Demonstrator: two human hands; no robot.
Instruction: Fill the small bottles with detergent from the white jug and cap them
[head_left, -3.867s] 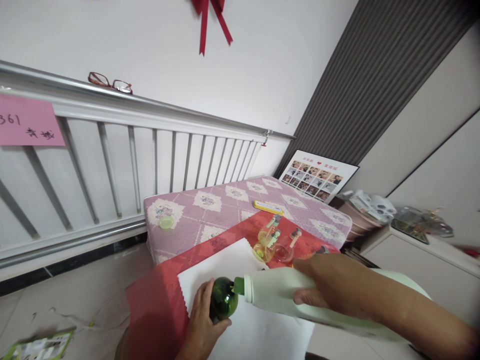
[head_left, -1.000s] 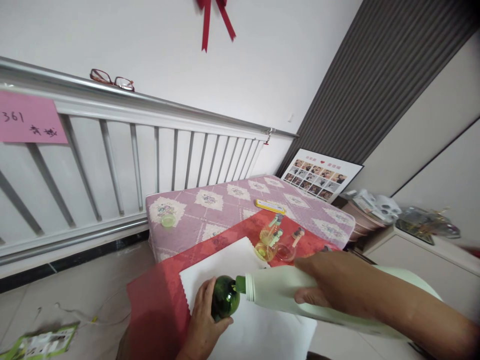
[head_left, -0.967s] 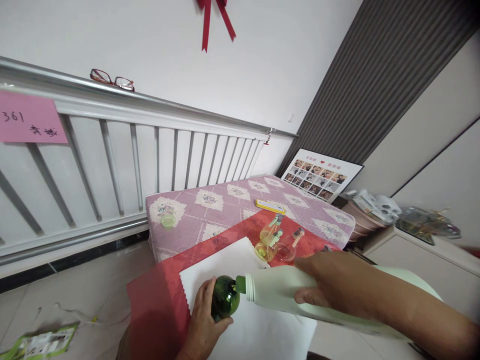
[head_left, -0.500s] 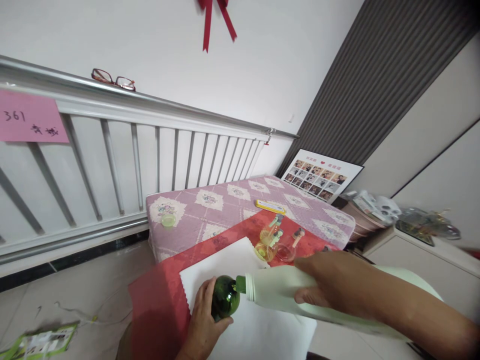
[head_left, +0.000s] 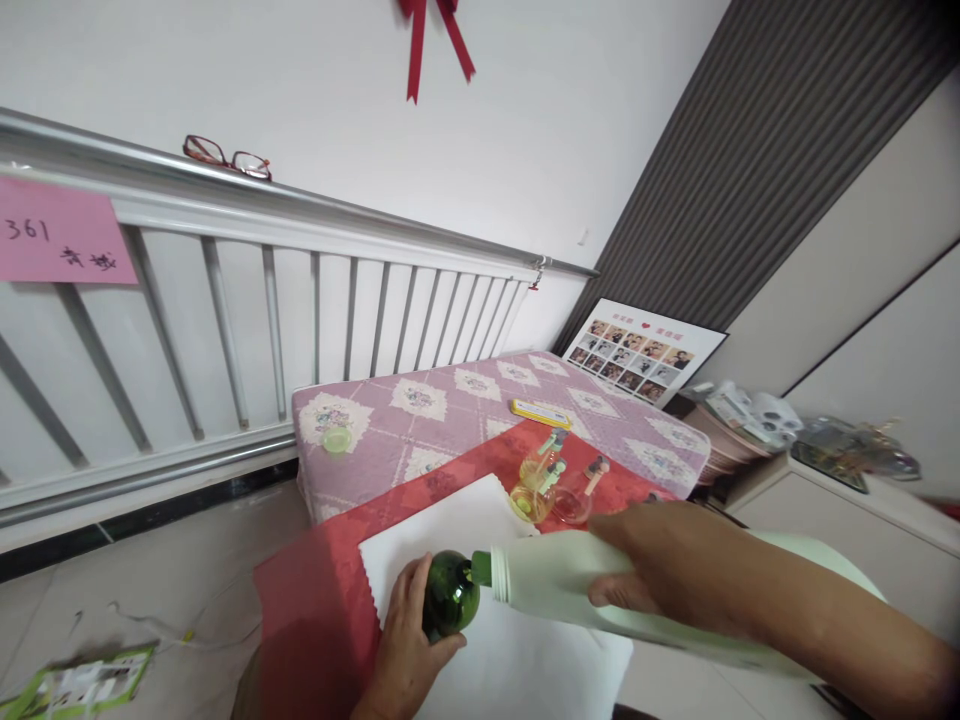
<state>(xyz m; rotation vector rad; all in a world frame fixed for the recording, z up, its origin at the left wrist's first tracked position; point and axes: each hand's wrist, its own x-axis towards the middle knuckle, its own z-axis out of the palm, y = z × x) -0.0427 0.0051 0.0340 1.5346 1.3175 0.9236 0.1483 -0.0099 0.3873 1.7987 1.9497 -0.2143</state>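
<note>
My left hand [head_left: 405, 650] is wrapped round a small dark green bottle [head_left: 450, 595] standing on a white cloth [head_left: 457, 525]. My right hand [head_left: 667, 570] grips a large pale green jug [head_left: 555, 585] tipped on its side, its green spout touching the top of the small bottle. Both rest over a red cloth [head_left: 315, 610] on a table with a pink patterned cover [head_left: 427, 400].
Three small spray bottles with yellow liquid [head_left: 544, 480] stand beyond the white cloth. A yellow flat box [head_left: 538, 412] and a small green cap [head_left: 336, 440] lie on the cover. A white radiator [head_left: 300, 320] with glasses [head_left: 223, 155] stands behind; a photo frame [head_left: 641, 350] leans at right.
</note>
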